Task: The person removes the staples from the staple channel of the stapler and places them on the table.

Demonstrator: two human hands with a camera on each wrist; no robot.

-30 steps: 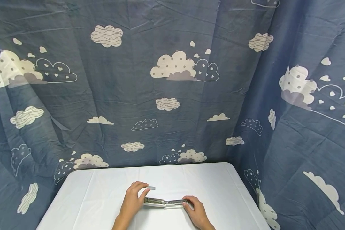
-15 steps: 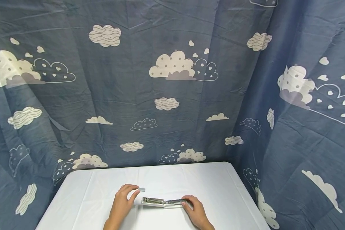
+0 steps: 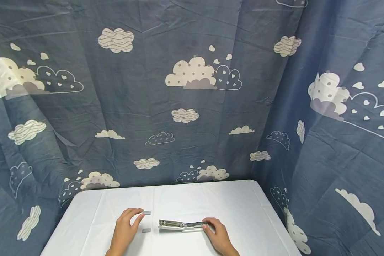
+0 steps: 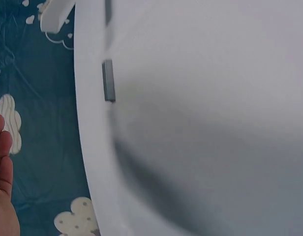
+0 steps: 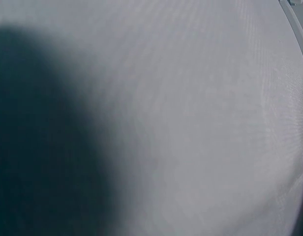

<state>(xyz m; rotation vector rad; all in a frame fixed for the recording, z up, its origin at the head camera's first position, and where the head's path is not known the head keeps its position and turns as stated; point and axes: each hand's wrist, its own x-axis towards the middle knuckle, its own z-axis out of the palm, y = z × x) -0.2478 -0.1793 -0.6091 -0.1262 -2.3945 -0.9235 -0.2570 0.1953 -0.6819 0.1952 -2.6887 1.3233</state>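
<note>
A white stapler (image 3: 174,228), folded open with its metal track showing, lies across the middle of the table. My right hand (image 3: 218,234) grips its right end between thumb and fingers. To the left, my left hand (image 3: 124,227) pinches a small grey staple strip (image 3: 147,213) between thumb and fingertips, above the cloth. Another grey staple strip (image 3: 146,230) lies on the table between the left hand and the stapler; the left wrist view shows this loose strip (image 4: 108,81) too. In the right wrist view, only the stapler's edge (image 5: 297,24) appears at the upper right corner.
A white cloth covers the table (image 3: 192,199), which has rounded far corners. Behind it and along the right hangs a blue curtain (image 3: 198,142) with printed clouds.
My left hand has moved left, away from the stapler, carrying its staple strip. The strip on the table has come into view from behind that hand. My right hand stays on the stapler.
</note>
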